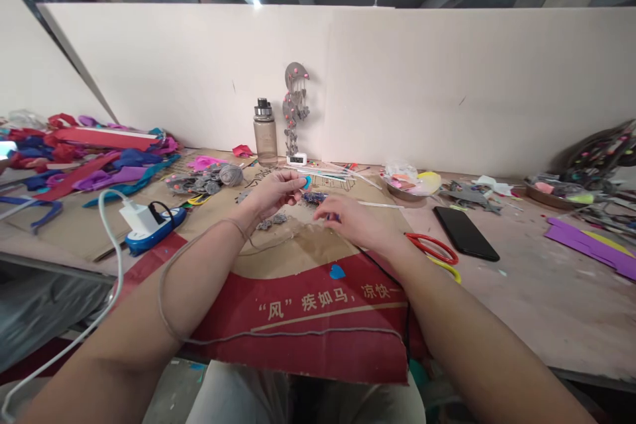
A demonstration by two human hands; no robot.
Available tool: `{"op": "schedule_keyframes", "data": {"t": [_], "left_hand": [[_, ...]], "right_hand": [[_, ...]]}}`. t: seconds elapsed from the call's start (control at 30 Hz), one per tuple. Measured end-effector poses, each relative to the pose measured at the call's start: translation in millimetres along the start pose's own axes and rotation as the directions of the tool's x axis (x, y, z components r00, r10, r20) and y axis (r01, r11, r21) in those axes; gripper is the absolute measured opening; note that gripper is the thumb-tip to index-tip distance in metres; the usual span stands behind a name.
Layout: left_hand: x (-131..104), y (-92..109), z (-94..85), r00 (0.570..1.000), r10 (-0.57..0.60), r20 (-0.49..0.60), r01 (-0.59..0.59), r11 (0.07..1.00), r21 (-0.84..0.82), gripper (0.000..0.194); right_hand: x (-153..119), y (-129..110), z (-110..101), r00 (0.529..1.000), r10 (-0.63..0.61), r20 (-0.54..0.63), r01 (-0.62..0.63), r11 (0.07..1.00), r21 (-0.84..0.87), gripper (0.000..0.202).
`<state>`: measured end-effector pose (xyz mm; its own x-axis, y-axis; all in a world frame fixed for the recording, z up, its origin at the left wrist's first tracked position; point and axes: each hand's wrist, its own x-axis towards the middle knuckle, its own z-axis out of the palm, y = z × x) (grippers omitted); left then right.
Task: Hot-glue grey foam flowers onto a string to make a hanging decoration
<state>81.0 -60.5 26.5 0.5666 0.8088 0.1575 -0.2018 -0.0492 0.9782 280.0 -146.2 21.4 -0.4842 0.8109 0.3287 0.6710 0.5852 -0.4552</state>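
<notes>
My left hand (279, 193) pinches a small blue piece (307, 182) between thumb and fingertips, above the cardboard sheet (308, 344). My right hand (350, 220) is just to the right, its fingers curled; a bit of dark blue shows beneath them, but what they hold is unclear. Grey yarn (163, 298) loops round my left forearm and crosses the red part of the cardboard. A blue heart-shaped piece (337, 271) lies flat in front of my right hand. Small grey pieces (272, 221) and a dark, speckled cluster (314, 198) lie around my hands.
Red-handled scissors (434, 248) and a black phone (466, 233) lie right. A blue power strip (156, 232) with a white cable is left, near coloured fabric strips (99, 159). A bottle (265, 136) and grey hanging ornament (297, 106) stand behind, near a bowl (410, 189).
</notes>
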Motion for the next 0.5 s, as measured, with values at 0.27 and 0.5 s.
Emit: {"op": "schedule_keyframes", "data": {"t": [0.27, 0.5], "left_hand": [[0, 2, 3.8, 0.999, 0.033, -0.02, -0.035, 0.989, -0.145, 0.029], [1, 4, 3.8, 0.998, 0.05, -0.027, -0.054, 0.975, -0.214, 0.028]], "right_hand": [[1, 2, 21, 0.952, -0.112, 0.284, 0.171, 0.966, -0.193, 0.018], [0, -11, 26, 0.983, -0.081, 0.168, 0.104, 0.985, -0.136, 0.015]]}}
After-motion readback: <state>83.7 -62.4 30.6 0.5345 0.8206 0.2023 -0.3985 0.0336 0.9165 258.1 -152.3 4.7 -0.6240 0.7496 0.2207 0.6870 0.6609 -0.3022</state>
